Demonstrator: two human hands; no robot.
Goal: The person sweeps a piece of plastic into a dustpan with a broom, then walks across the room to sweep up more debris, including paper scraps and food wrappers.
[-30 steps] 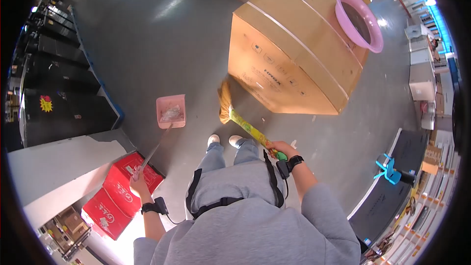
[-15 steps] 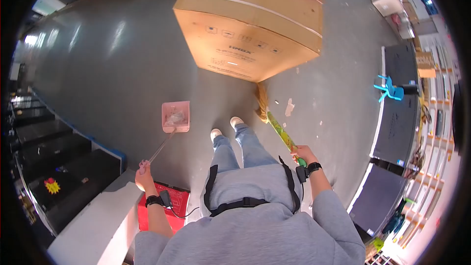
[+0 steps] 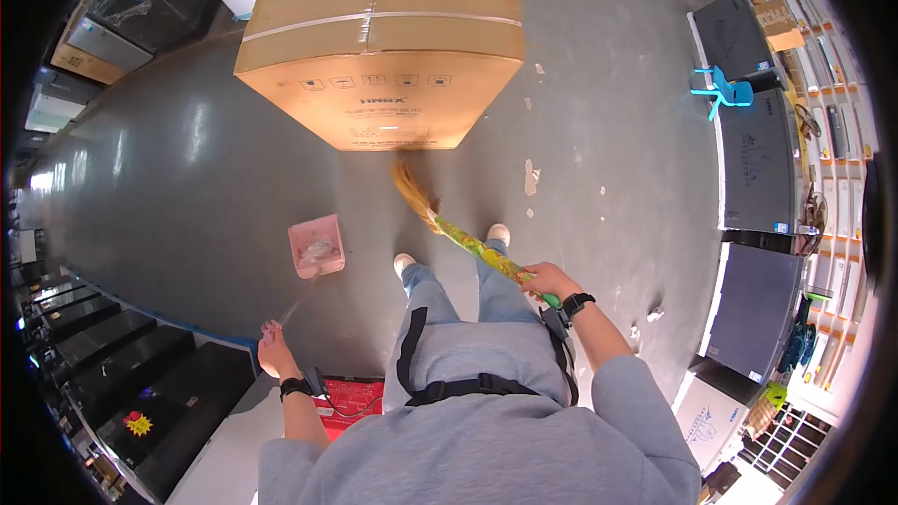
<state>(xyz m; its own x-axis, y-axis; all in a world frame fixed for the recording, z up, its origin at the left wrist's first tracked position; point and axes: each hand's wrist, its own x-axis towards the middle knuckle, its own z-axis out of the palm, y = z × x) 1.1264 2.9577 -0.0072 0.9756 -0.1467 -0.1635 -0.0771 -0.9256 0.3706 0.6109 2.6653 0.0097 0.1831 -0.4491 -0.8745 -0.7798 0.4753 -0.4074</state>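
Note:
My right hand (image 3: 550,282) is wrapped round the green end of a broom (image 3: 482,251) with a patterned yellow-green handle. Its straw bristles spread over the floor close to the near bottom edge of a large cardboard box (image 3: 379,93). At the left, my left hand (image 3: 276,353) grips the thin handle of a pink dustpan (image 3: 316,245). Some pale, crumpled litter lies in the pan, which is near the floor left of my feet. A black band is on each wrist.
Pale scraps (image 3: 531,178) lie on the grey floor right of the box. Dark panels and a blue plastic chair (image 3: 722,89) line the right side. Black cabinets (image 3: 201,402) stand at the left, with a red box (image 3: 351,400) beside my left arm.
The broom has swung leftward, its bristles now in front of the box's near edge. My view has turned, and my feet have shifted apart. Both hands keep their holds.

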